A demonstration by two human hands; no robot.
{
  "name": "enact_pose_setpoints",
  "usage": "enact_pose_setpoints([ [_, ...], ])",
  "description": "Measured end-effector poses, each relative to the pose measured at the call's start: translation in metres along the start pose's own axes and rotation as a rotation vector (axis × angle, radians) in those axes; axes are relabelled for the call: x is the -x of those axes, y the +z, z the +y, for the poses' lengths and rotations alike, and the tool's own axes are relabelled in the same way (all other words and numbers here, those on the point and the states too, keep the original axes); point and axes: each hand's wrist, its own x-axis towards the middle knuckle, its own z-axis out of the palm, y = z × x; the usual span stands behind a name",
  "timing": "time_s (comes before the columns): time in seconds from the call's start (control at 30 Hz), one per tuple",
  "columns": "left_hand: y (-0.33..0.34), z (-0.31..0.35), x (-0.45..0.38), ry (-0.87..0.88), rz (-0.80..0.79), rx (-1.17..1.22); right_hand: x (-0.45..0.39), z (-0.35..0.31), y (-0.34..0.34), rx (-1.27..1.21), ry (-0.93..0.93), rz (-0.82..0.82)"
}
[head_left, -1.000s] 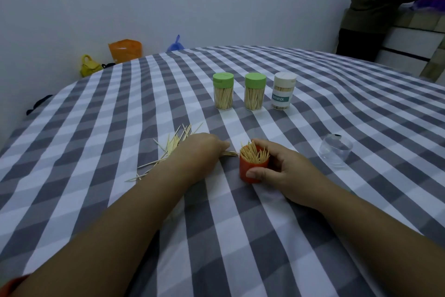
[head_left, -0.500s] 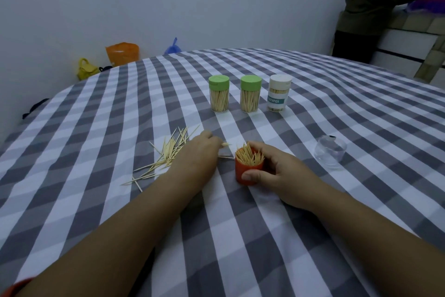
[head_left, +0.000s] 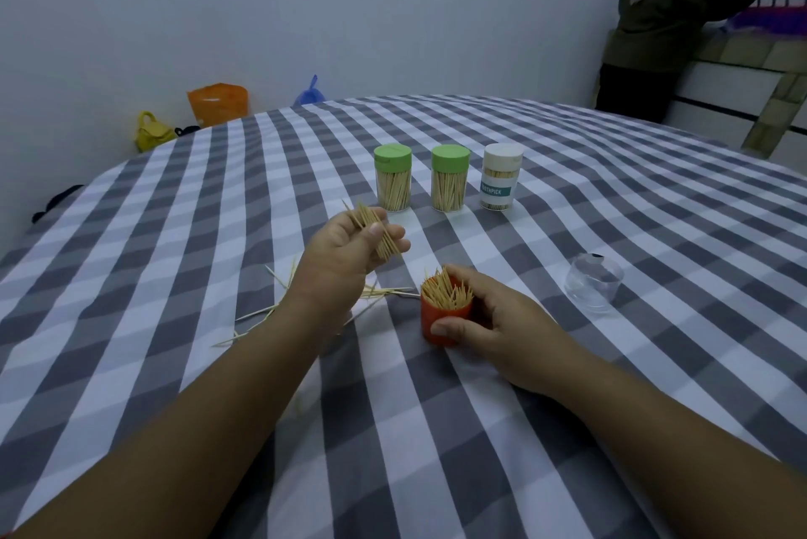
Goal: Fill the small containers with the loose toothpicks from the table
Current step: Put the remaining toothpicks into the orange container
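My left hand is raised off the cloth and pinches a bundle of toothpicks between thumb and fingers, just left of and above the orange container. That open orange container stands on the checked tablecloth, crammed with upright toothpicks, and my right hand grips it from the right side. Loose toothpicks lie scattered on the cloth under and left of my left wrist.
Two green-lidded toothpick jars and a white-lidded one stand in a row behind. A clear plastic lid lies to the right. A person stands at the far right by a counter. Bags sit by the wall.
My left hand gathered toothpicks from the pile on the cloth and lifted them up and toward the orange container. My right hand kept its hold on the container.
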Motion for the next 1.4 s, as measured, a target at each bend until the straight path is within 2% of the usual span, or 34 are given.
enact_pose_setpoints([
  [0.17,0.008,0.005,0.008,-0.043,-0.098,0.146,-0.001,0.002,0.001,-0.026,-0.025,0.006],
  [0.37,0.021,-0.003,0.022,-0.059,-0.286,-0.156,0.0,0.003,0.002,-0.052,-0.058,0.017],
  [0.63,0.024,-0.002,0.027,-0.017,-0.297,-0.25,-0.002,0.004,0.002,-0.008,-0.061,0.024],
  [0.67,0.023,-0.005,0.026,-0.009,-0.315,-0.295,-0.001,0.003,0.001,-0.013,-0.07,0.021],
  [0.8,0.022,-0.017,0.022,0.032,-0.429,-0.766,-0.001,0.001,0.0,-0.045,-0.115,0.024],
  [0.87,0.022,-0.018,0.02,-0.018,-0.442,-0.748,-0.001,0.002,0.001,-0.052,-0.113,0.032],
  [1.0,0.017,-0.009,0.018,-0.056,-0.452,-0.551,-0.001,0.003,0.002,-0.049,-0.087,0.024],
  [1.07,0.009,0.0,0.014,-0.114,-0.438,-0.559,-0.001,0.002,0.002,-0.058,-0.071,0.022],
  [1.23,-0.028,0.018,0.004,-0.115,-0.383,-0.886,-0.001,-0.004,0.007,-0.044,-0.054,0.031],
  [1.4,-0.079,0.03,0.017,-0.264,-0.491,-1.16,0.001,-0.015,0.019,0.004,-0.048,0.003],
])
